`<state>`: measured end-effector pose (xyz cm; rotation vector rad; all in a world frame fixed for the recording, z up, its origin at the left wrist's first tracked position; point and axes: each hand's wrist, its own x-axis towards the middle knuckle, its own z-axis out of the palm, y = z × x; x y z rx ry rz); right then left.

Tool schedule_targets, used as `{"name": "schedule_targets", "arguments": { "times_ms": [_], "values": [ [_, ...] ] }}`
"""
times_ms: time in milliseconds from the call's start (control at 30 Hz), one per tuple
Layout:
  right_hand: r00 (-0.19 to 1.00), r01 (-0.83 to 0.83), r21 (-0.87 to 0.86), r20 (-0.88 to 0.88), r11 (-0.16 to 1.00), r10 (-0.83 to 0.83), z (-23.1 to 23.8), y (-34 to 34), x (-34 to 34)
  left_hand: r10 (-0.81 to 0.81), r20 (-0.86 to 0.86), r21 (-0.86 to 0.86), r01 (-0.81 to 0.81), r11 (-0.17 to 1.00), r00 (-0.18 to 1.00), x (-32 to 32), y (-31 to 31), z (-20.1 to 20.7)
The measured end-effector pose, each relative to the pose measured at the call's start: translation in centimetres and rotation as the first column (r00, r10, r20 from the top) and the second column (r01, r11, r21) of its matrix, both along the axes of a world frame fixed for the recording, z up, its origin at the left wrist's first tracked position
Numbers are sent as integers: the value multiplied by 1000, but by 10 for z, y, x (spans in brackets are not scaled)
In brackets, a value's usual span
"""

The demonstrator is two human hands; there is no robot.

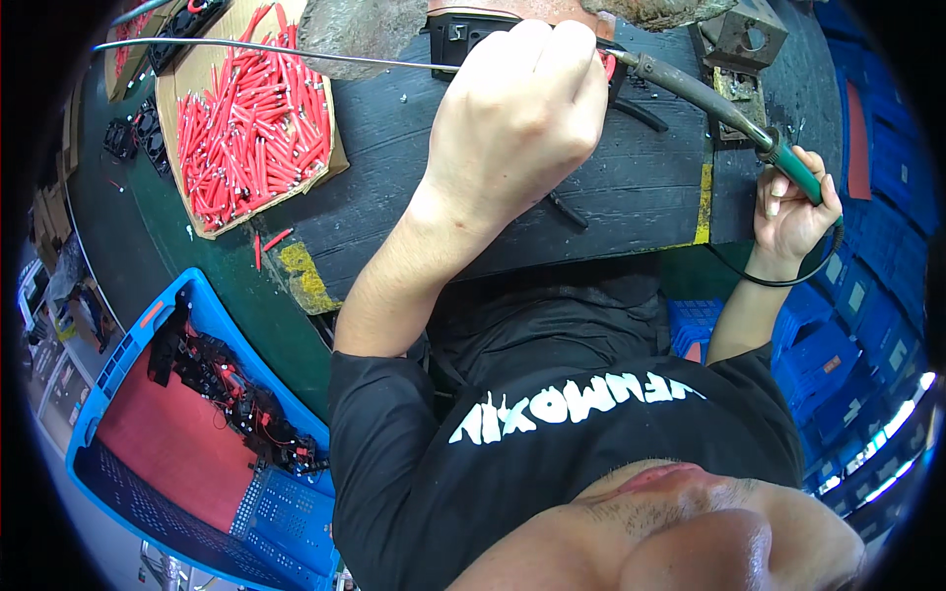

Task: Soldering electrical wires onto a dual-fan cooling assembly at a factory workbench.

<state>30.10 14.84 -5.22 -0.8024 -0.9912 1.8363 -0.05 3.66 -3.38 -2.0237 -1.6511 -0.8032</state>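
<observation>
My right hand (788,219) grips the green handle of a soldering iron (800,175). Its metal shaft slants up and left, and its tip end reaches in beside my left hand (517,113). The fingers of that left hand are closed, with a thin solder wire (296,51) running into them from the left. Under and just beyond them lies a black plastic housing (451,35), with a bit of red (608,65) at its right. My left hand hides most of the housing and the spot where wire and tip come together.
Left on the dark bench (394,148), many red sleeved parts fill a cardboard tray (202,229). A metal block stand (754,39) sits at the far right. Black cable pieces (639,114) lie nearby. A blue crate (84,424) holding black assemblies stands lower left; blue bins (877,286) line the right.
</observation>
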Motion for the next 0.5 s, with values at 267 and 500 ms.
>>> {"name": "schedule_targets", "arguments": {
  "times_ms": [267, 500],
  "values": [
    [1000, 8, 14, 19, 1000, -8, 1, -2, -1, -1, 8, 37, 1, 999, 1000, 0, 1, -2],
    [1000, 0, 12, 9, 1000, 0, 0, -2, -1, 18, 6, 2, -18, 1000, 1000, 1, 0, 10]
  ]
}}
